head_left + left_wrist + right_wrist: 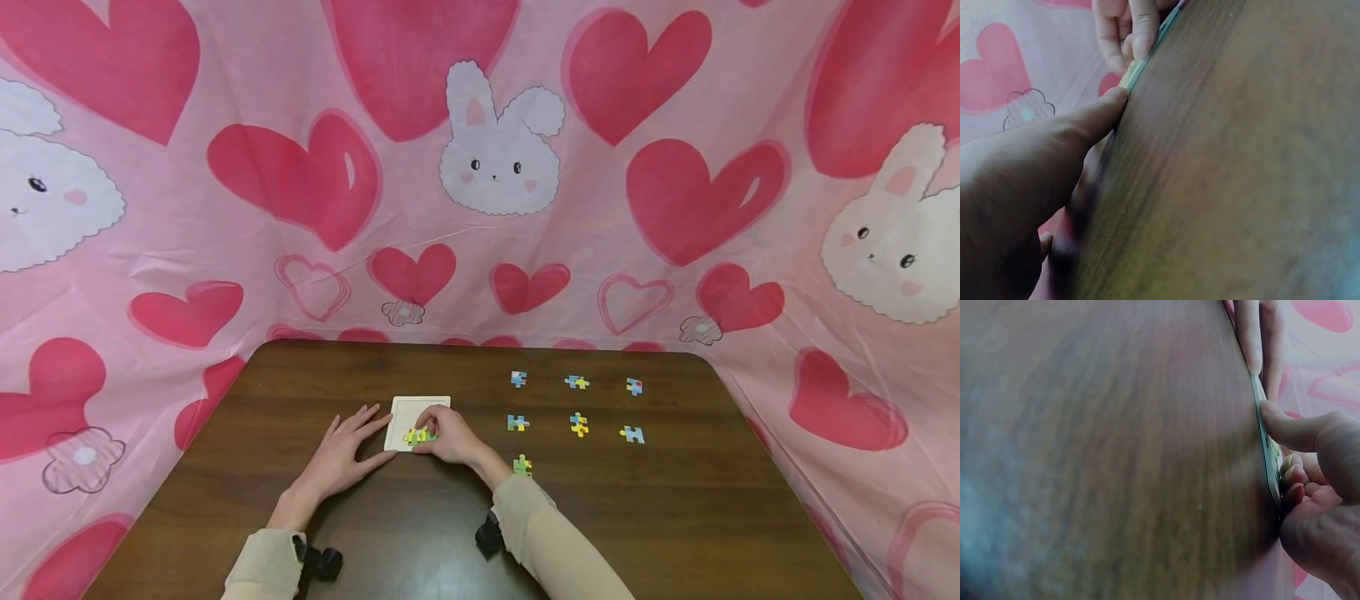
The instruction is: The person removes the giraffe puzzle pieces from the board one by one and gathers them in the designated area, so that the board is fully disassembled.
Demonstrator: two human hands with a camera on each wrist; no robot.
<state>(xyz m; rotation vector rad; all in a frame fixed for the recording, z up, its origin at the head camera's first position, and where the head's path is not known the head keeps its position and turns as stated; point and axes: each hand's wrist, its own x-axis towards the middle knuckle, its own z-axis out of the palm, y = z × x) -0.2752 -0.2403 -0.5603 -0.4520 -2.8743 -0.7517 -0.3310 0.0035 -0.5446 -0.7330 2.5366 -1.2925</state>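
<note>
A white puzzle tray [406, 412] lies flat on the table, with joined yellow-green puzzle pieces [414, 436] along its near side. My left hand [341, 454] is spread at the tray's left, fingertips along that side and thumb at the near left corner. Over the tray's right half, my right hand [454, 438] bends its fingers down to the pieces. Its thumb [1291, 429] lies at the tray's near edge, with the puzzle piece between it and the curled fingers. The hand covers part of that piece and the tray's right side.
Several loose puzzle pieces are laid out in rows to the right, among them a green one [522, 466] near my right forearm and a yellow one [579, 425] farther over. The brown wooden table [600, 517] ends at a pink heart-print cloth [480, 242] behind it.
</note>
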